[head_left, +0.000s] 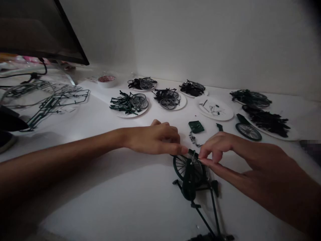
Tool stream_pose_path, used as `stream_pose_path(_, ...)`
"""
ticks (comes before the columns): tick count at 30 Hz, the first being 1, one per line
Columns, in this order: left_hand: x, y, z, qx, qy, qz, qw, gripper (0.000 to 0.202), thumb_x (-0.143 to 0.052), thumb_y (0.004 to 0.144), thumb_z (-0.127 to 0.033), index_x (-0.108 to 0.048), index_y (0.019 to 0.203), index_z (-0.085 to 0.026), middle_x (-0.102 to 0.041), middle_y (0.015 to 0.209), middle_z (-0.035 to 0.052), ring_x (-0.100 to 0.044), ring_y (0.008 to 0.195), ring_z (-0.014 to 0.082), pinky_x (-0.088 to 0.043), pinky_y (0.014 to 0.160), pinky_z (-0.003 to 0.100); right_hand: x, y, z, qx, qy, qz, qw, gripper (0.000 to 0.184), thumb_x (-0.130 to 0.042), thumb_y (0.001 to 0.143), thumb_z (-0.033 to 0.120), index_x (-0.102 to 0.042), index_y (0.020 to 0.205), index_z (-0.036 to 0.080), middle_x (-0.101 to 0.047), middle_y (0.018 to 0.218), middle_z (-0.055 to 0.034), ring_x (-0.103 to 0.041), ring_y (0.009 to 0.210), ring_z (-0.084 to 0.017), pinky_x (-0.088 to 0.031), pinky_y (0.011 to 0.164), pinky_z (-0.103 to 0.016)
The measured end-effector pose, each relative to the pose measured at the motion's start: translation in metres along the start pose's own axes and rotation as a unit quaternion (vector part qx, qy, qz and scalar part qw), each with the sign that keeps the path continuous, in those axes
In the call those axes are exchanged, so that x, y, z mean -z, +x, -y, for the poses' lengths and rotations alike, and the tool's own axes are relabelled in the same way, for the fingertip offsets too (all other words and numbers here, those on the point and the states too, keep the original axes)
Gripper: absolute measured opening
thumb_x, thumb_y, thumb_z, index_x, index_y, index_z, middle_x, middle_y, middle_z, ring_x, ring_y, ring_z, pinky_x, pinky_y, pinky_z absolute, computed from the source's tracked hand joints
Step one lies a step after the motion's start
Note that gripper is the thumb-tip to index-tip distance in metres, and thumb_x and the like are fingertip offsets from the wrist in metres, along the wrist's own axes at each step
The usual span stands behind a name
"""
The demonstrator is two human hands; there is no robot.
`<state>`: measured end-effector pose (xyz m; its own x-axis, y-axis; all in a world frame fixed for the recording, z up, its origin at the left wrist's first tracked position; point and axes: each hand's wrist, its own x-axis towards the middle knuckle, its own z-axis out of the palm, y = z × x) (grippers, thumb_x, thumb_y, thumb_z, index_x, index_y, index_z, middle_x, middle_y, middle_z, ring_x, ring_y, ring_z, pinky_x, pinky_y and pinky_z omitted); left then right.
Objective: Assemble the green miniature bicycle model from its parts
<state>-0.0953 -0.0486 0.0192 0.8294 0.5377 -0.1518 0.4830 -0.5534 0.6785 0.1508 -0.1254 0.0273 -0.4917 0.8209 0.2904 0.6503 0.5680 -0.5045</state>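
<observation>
A dark green model bicycle lies on the white table, its spoked wheel up by my fingers and its frame stretching toward me. From the left, my left hand reaches in with fingers curled, its fingertips closed at the far rim of that wheel. My right hand pinches with thumb and index finger beside the wheel; what sits between those tips is too small to make out. A thin silvery piece shows between both hands. Just beyond lie a green flat part and a small chain-like strip.
Paper plates with dark bicycle parts stand along the wall, one plate holding small bits. A loose wheel lies at right. Green part frames are at left, beneath a monitor. A white round container stands behind.
</observation>
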Motion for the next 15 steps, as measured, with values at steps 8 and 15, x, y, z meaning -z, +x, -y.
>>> stream_pose_path(8, -0.007, 0.001, 0.003, -0.034, -0.004, -0.009, 0.999, 0.039, -0.059, 0.092, -0.056, -0.071, 0.094, -0.019, -0.067, 0.105, 0.0023, -0.049, 0.111, 0.0249, -0.021, 0.106, 0.043, -0.002, 0.017, -0.007, 0.11, -0.081, 0.062, 0.989, 0.032, -0.06, 0.094, 0.023, -0.036, 0.074, 0.025, -0.069, 0.083, 0.0038, -0.065, 0.066, -0.009, -0.049, 0.058, -0.019)
stream_pose_path(15, -0.008, 0.0, 0.006, -0.039, -0.006, -0.009, 0.999, 0.042, -0.048, 0.094, -0.055, -0.069, 0.088, -0.019, -0.07, 0.106, 0.0046, -0.049, 0.111, 0.0264, -0.02, 0.106, 0.048, -0.003, 0.021, -0.011, 0.17, -0.112, 0.074, 0.976, 0.009, -0.057, 0.095, 0.02, -0.057, 0.096, 0.029, -0.052, 0.057, 0.0083, -0.053, 0.046, -0.01, -0.041, 0.047, -0.024)
